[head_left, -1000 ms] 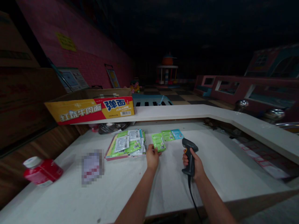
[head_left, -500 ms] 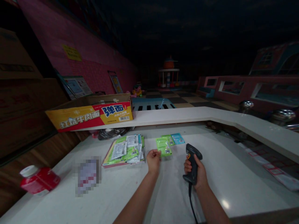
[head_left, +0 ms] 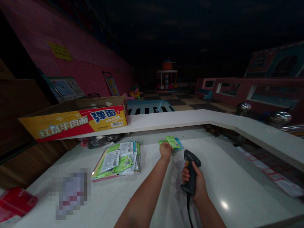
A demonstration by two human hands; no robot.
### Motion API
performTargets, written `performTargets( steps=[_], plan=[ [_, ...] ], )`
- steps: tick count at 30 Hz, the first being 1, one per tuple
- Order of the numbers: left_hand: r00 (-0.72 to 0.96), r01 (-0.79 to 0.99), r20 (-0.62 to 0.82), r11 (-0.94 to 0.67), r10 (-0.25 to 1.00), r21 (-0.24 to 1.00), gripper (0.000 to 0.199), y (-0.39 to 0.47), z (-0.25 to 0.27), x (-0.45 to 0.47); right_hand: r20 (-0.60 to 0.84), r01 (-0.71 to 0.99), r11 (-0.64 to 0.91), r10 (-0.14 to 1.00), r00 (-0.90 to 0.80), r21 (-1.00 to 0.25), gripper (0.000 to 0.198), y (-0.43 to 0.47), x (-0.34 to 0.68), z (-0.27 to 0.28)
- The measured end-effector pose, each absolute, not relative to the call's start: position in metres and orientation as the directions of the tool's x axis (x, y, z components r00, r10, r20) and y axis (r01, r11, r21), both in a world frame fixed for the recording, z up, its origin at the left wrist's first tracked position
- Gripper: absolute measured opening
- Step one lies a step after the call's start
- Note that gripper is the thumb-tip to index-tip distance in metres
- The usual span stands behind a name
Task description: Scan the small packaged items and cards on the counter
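My left hand (head_left: 166, 150) is closed on a green packet (head_left: 173, 142) at the back of the white counter (head_left: 152, 196). A corner of a light-blue packet (head_left: 181, 144) shows behind it; which packets overlap beneath my fingers I cannot tell. In my right hand (head_left: 196, 182), fingers wrapped round the handle, is a dark grey barcode scanner (head_left: 191, 160). Its head tilts up and to the left, and its cable (head_left: 188, 205) runs down over the counter. Left of my left hand lies a stack of green, silver and blue packets (head_left: 110, 161).
A red and yellow cardboard noodle box (head_left: 104, 120) stands on the raised white ledge (head_left: 166, 118). A red bottle (head_left: 16, 202) lies at the near left, close to a pixelated patch. A dark plastic bag (head_left: 102, 141) sits under the ledge. Printed paper (head_left: 268, 167) lies at right.
My left hand has moved a little right and away from me, with the green packet now over the blue one. The view has shifted; the scanner stays in my right hand.
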State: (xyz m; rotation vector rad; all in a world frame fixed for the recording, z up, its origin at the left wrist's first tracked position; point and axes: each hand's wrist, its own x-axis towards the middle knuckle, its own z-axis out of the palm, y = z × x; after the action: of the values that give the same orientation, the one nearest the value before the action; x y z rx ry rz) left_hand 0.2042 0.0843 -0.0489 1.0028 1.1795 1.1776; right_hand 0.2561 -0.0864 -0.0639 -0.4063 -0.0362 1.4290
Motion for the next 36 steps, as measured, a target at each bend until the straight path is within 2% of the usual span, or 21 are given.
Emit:
performTargets(
  steps=[4,8,11,13,15,18,21,27,36],
  plan=[
    [-0.002,-0.026,-0.140,0.140,0.990,0.990,0.014,0.090,-0.053,0.220,-0.235,-0.950,0.085,0.959,0.160,-0.301,0.028,-0.086,0.256,-0.062],
    [0.075,0.296,0.037,-0.057,0.997,0.953,0.011,0.086,-0.050,0.208,-0.236,-0.943,0.081,0.958,0.163,-0.324,0.029,-0.087,0.256,-0.058],
    [0.181,0.509,0.244,-0.303,0.953,0.806,0.009,0.077,-0.046,0.194,-0.228,-0.937,0.075,0.961,0.160,-0.340,0.029,-0.087,0.257,-0.056],
    [0.311,0.635,0.363,-0.476,0.878,0.608,0.019,0.069,-0.045,0.189,-0.220,-0.934,0.081,0.961,0.165,-0.348,0.031,-0.086,0.257,-0.056],
    [0.429,0.697,0.370,-0.563,0.824,0.444,0.032,0.061,-0.046,0.189,-0.211,-0.928,0.085,0.963,0.170,-0.362,0.033,-0.086,0.257,-0.056],
    [0.511,0.738,0.279,-0.582,0.813,0.341,0.043,0.054,-0.052,0.192,-0.207,-0.922,0.077,0.964,0.166,-0.380,0.033,-0.086,0.258,-0.057],
    [0.535,0.750,0.236,-0.584,0.811,0.311,0.044,0.053,-0.058,0.194,-0.214,-0.925,0.073,0.963,0.163,-0.373,0.033,-0.085,0.258,-0.056],
    [0.561,0.730,0.207,-0.597,0.801,0.333,0.048,0.050,-0.058,0.191,-0.222,-0.926,0.069,0.962,0.161,-0.372,0.032,-0.087,0.257,-0.056],
    [0.492,0.717,0.319,-0.585,0.810,0.379,0.037,0.027,-0.021,0.127,-0.236,-0.921,0.047,0.960,0.148,-0.388,0.032,-0.096,0.260,-0.059]
  ],
)
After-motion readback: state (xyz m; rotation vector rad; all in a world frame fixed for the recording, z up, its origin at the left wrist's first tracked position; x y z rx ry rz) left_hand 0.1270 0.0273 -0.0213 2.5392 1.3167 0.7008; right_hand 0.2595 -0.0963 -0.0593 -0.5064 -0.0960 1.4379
